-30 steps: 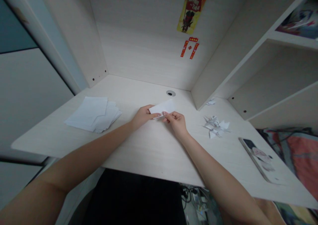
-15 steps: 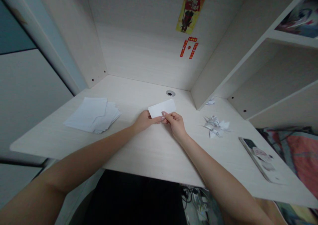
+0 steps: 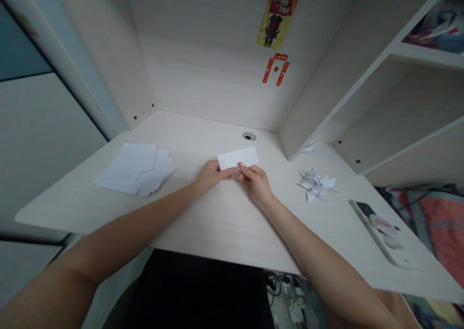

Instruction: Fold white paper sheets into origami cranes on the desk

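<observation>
A white folded sheet of paper (image 3: pixel 237 157), now a narrow rectangle, is held up between both hands over the middle of the desk. My left hand (image 3: pixel 213 175) pinches its lower left edge, thumb laid along the front. At the lower middle edge, my right hand (image 3: pixel 255 179) grips the same paper with thumb and fingers, the two thumbs nearly meeting. The fingers behind the paper are partly hidden. To the left lies a loose stack of white paper sheets (image 3: pixel 132 168). On the right sits a small heap of folded white paper pieces (image 3: pixel 316 185).
A phone (image 3: pixel 380 233) in a pale case lies near the desk's right side. Behind the hands is a round cable hole (image 3: pixel 249 136) in the desk (image 3: pixel 217 227). An upright shelf panel (image 3: pixel 319 77) stands at right. Cables (image 3: pixel 286 290) show below the desk edge.
Both hands keep their hold on the folded paper. It has shifted very slightly to the right, and the fingers have barely moved.
</observation>
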Action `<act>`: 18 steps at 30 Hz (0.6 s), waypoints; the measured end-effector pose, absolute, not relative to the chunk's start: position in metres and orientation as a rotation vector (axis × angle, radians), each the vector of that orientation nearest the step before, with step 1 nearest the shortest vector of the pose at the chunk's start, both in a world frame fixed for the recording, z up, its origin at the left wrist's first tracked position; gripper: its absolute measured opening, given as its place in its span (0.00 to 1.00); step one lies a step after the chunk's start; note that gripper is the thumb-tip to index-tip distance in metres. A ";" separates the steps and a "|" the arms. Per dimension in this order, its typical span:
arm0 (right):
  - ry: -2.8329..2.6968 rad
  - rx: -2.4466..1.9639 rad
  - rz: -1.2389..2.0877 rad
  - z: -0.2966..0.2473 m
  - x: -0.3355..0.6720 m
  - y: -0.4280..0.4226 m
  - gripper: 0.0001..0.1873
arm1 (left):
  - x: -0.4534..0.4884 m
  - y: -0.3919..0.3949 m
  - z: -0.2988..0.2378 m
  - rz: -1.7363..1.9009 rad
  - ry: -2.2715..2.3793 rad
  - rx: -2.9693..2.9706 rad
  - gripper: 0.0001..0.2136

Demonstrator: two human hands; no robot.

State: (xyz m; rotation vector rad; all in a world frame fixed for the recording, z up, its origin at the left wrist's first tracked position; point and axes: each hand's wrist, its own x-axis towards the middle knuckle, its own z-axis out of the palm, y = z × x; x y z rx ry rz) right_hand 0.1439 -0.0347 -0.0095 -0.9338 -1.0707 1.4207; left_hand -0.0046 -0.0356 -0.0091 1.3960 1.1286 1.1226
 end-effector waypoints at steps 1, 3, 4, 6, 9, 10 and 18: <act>-1.065 -0.935 1.415 -0.010 0.144 -0.035 0.17 | -0.004 -0.035 -0.009 1.121 1.123 1.397 0.15; -1.065 -0.951 1.387 -0.010 0.145 -0.034 0.17 | -0.004 -0.035 -0.009 1.121 1.112 1.395 0.14; -1.074 -0.963 1.364 -0.011 0.145 -0.034 0.17 | -0.004 -0.035 -0.009 1.118 1.109 1.396 0.14; -1.111 -0.990 1.309 -0.012 0.147 -0.033 0.16 | -0.004 -0.035 -0.009 1.108 1.109 1.402 0.14; -1.186 -1.025 1.222 -0.013 0.148 -0.031 0.16 | -0.003 -0.035 -0.008 1.088 1.121 1.407 0.14; -1.205 -1.029 1.202 -0.013 0.149 -0.031 0.16 | -0.003 -0.035 -0.009 1.082 1.123 1.404 0.14; -1.230 -1.060 1.129 -0.010 0.149 -0.030 0.17 | -0.005 -0.034 -0.014 1.092 1.133 1.404 0.15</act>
